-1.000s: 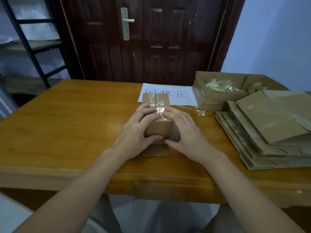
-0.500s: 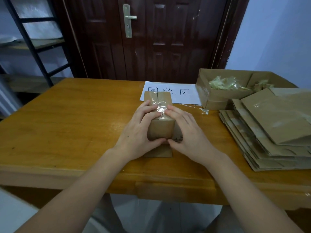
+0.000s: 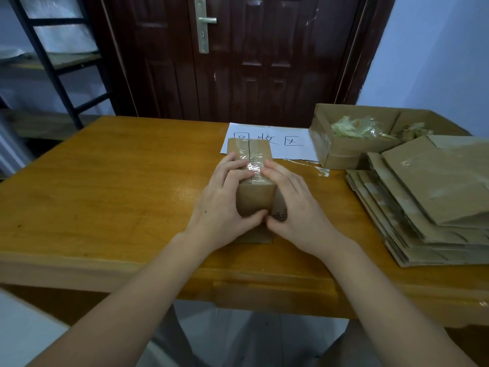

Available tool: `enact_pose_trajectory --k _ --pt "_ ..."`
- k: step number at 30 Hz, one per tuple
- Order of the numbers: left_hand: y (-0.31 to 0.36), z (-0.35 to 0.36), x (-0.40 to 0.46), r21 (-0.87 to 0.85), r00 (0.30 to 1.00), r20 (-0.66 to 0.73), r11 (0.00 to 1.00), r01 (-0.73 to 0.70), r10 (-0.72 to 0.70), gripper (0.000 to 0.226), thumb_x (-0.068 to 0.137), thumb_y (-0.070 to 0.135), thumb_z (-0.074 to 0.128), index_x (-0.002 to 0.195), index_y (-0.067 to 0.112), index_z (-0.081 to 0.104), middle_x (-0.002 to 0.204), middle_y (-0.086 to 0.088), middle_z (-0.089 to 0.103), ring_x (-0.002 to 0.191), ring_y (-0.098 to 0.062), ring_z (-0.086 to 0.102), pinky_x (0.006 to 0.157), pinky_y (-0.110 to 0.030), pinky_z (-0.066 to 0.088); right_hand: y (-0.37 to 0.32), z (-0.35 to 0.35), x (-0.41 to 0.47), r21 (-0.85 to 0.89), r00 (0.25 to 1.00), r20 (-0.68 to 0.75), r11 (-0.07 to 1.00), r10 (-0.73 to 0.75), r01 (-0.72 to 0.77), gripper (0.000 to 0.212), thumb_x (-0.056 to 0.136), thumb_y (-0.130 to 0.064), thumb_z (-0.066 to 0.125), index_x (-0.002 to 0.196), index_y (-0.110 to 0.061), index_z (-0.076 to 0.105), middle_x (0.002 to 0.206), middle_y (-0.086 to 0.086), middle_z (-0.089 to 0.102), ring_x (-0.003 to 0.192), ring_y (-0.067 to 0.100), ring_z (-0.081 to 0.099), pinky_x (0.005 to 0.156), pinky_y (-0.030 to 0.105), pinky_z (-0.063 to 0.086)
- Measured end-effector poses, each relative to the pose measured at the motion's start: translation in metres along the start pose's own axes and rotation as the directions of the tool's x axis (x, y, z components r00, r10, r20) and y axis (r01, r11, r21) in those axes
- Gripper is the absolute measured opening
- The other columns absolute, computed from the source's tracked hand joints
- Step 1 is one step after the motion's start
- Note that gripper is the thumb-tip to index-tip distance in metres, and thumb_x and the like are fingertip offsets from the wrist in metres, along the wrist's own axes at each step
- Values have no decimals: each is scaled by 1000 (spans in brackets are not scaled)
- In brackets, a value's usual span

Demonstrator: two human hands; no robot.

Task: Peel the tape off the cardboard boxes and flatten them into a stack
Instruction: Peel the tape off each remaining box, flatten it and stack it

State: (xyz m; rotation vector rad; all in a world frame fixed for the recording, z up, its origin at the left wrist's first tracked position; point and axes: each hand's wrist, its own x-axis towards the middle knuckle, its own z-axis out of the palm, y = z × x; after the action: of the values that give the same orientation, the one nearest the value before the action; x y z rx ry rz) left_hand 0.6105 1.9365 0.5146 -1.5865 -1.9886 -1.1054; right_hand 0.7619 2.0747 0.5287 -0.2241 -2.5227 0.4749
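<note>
Here we held the small taped box (image 3: 254, 192) at the middle of the worktop (image 3: 111, 197), our left hand (image 3: 225, 200) and right hand (image 3: 293, 205) each curled round a side, fingertips on the clear tape (image 3: 252, 169); its long axis ran away from us toward the door; best, we judged, to lift a tape edge with a nail while the other hand braced the box; the flattened stack (image 3: 428, 202) lay to the right.

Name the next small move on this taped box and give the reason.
Probably lift the crinkled tape edge and peel it back: both the left hand and right hand grip the box, fingertips at the tape, which still seals the top seam.
</note>
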Motion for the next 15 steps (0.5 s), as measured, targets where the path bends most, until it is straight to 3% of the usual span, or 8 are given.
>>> enact_pose_trajectory --k 8,15 --pt "1 7 -9 -51 996 3 994 92 -92 79 74 42 80 140 29 39 156 2 23 155 -12 10 112 -40 38 -1 -2 -1 -13 1000 20 1000 3 -3 91 84 -21 78 157 -32 26 165 -18 17 151 10 21 116 30 25" --pt "12 9 -12 -14 986 -59 988 154 -154 88 69 45 85 143 32 38 156 3 22 142 -17 33 103 -32 47 0 -5 -3 2 998 59 1000 -19 19 102 81 -15 78 160 -34 17 168 -19 9 153 10 18 118 35 31"
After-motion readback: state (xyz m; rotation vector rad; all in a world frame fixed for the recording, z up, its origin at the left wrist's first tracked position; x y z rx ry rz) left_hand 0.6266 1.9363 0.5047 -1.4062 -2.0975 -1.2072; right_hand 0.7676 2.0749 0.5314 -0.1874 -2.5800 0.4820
